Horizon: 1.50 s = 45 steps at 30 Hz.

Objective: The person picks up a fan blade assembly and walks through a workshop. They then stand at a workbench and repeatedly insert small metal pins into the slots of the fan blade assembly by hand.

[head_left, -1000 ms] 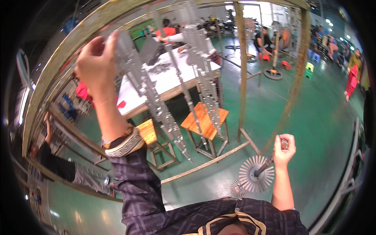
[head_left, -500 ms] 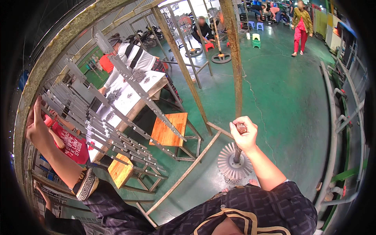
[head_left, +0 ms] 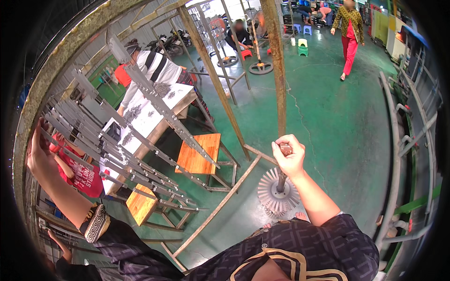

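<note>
My right hand (head_left: 289,157) is closed round the brown end of an upright rod (head_left: 281,181), just right of centre. Lower down, the rod meets a round grey disc (head_left: 278,199) with fins radiating round its rim. At the far left, my raised left hand (head_left: 40,152) has its fingers curled beside the rusty metal frame (head_left: 22,140). What those fingers hold is hidden in shadow. Long grey metal strips (head_left: 164,114) with small tabs hang slanting inside the frame, several of them close to my left hand.
Behind the strips, a white-topped table (head_left: 152,121) bears small dark parts, with people working at it. Wooden stools (head_left: 199,152) stand alongside. A rusty post (head_left: 276,70) rises beyond my right hand. Pipes (head_left: 391,154) line the right side. A person (head_left: 349,35) walks on the green floor.
The walking person has come nearer and slightly left. The whole view has shifted a little; both my hands keep nearly the same places and the right grip stays closed.
</note>
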Motion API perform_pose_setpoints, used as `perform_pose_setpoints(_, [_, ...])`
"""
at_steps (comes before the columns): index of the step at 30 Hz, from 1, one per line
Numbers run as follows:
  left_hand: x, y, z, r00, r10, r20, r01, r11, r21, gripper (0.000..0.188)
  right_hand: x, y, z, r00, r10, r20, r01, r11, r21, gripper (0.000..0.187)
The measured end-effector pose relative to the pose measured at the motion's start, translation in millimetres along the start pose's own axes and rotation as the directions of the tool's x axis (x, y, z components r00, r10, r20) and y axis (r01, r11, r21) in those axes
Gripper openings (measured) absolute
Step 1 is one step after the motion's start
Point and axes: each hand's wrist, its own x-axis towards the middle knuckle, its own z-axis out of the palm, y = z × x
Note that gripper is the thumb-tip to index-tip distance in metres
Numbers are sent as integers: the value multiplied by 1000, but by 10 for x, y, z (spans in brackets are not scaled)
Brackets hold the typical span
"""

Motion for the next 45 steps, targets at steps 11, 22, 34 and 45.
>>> perform_pose_setpoints(11, [-1058,226,-20,834,-475,281,549,658,-516,21,-33,57,54,1000,-3,-8,3,1000,-23,14])
perform_pose_setpoints(22, [-3025,863,721,638,-285,716,711,575,-405,12,-42,91,25,1000,11,-23,-11,1000,-19,14])
perform_pose_setpoints(34, [-5391,1319,1311,459,-143,877,728,627,-278,15,-60,159,-9,998,45,53,-48,998,44,12])
perform_pose_setpoints(45, [-5981,1617,1626,394,22,919,650,700,-295,20,-47,127,-37,994,84,67,-91,989,117,11])
